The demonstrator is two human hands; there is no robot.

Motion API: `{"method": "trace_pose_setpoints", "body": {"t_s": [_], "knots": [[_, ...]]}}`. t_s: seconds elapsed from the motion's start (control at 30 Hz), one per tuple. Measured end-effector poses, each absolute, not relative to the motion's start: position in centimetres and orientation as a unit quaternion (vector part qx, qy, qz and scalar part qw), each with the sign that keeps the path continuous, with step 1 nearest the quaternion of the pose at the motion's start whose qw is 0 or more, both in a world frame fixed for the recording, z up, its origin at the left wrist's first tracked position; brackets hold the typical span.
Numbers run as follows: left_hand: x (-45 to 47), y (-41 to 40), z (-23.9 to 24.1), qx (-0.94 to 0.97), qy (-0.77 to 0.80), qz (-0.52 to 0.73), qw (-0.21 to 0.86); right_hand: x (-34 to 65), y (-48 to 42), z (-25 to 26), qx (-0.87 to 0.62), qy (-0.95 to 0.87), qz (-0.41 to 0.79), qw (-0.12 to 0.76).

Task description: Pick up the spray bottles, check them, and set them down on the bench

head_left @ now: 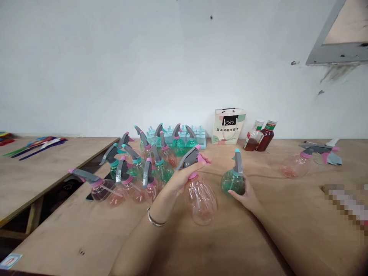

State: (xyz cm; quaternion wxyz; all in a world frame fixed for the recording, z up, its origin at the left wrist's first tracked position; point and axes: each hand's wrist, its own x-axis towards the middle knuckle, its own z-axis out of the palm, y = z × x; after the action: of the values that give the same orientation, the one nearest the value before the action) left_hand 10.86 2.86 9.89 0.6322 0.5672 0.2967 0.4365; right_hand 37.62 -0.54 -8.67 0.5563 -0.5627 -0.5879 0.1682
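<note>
My left hand is wrapped round the grey and pink spray head of a clear pink spray bottle, which is held upright in front of me. Just to the right, my right hand grips the lower body of a green spray bottle with a grey head and teal nozzle, thumb across its front. Left of my hands several more spray bottles stand close together, among them a pink one at the near left and a green one. A metal bracelet circles my left wrist.
Behind the bottles sits a pale teal rack. A paper bag and two sauce bottles stand by the wall. Another pink spray bottle is at the right. A gap separates this table from a left table holding coloured strips.
</note>
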Motion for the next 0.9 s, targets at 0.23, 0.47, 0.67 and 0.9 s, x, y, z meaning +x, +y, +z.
{"method": "trace_pose_setpoints", "body": {"t_s": [0.23,0.47,0.67,0.9], "knots": [[12.2,2.8,9.1,0.468,0.311,0.508,0.653,37.5,-0.6,-8.2,-0.563,-0.588,0.163,0.558],[12.0,3.5,8.3,0.526,0.307,0.491,0.622,37.7,-0.5,-8.2,-0.554,-0.587,0.187,0.56],[11.8,3.5,8.4,0.609,0.26,0.463,0.589,37.5,-0.6,-8.0,-0.558,-0.582,0.188,0.561],[11.9,3.3,8.3,0.591,0.256,0.508,0.572,37.5,-0.7,-7.4,-0.549,-0.585,0.199,0.563]]}}
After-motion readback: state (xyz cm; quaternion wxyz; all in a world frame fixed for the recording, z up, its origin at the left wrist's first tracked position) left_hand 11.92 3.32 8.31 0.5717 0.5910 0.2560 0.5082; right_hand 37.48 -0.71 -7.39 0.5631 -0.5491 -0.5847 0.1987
